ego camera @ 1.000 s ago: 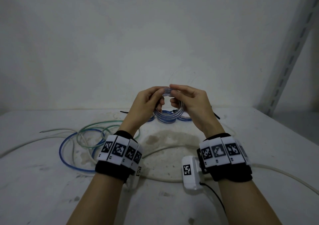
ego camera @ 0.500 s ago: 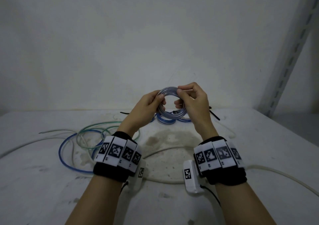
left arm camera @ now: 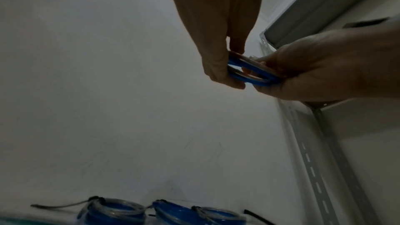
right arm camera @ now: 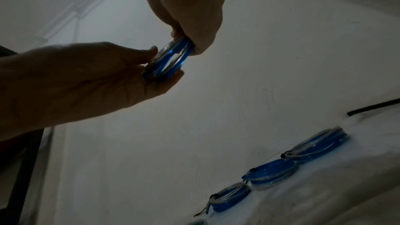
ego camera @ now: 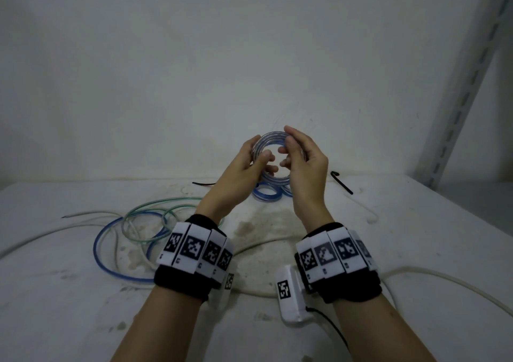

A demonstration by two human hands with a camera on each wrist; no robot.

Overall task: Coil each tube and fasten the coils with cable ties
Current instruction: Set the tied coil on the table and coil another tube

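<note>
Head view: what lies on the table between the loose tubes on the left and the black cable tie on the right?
Finished blue coils lie there, partly behind the left hand and right hand gripping another coil.

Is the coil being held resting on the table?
No. Both hands hold the coil in the air, above the tied coils on the table.

Coil (ego camera: pixel 273 159) between hands, above table (ego camera: pixel 416 223)

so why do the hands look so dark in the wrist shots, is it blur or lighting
Lighting mostly: in the left wrist view the left hand and right hand are backlit by the pale wall, near silhouettes; same in the right wrist view, though the blue tube coil glows through. Head view is evenly lit, edges bent by the wide lens.
</note>
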